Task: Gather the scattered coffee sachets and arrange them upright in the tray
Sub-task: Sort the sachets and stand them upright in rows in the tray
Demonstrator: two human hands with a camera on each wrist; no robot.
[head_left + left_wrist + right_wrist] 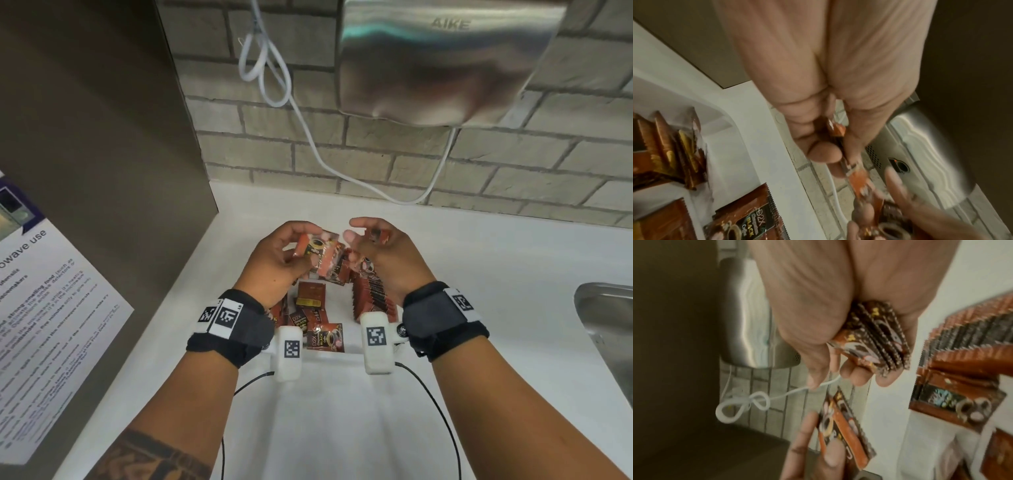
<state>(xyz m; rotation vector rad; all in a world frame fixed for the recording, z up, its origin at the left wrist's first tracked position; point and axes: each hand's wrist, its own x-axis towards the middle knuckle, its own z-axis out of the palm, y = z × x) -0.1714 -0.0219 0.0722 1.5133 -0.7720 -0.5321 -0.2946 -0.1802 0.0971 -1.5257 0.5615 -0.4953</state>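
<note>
Both hands hover over a white tray [723, 123] on the white counter. My left hand [294, 248] pinches a couple of orange-brown coffee sachets [317, 251], seen edge-on as held sachets [838, 132] in the left wrist view. My right hand [363, 234] grips a small stack of sachets [876, 340] in its curled fingers, with thumb and forefinger spread toward the left hand. A row of upright sachets [371, 296] stands along the tray's right side. Loose sachets [323, 337] lie flat in the tray below my wrists.
A steel hand dryer [438, 61] hangs on the brick wall ahead, its white cable [274, 85] looping down to the counter. A dark cabinet side [102, 137] with a printed notice [51, 308] closes off the left. A steel sink [606, 325] lies at the right.
</note>
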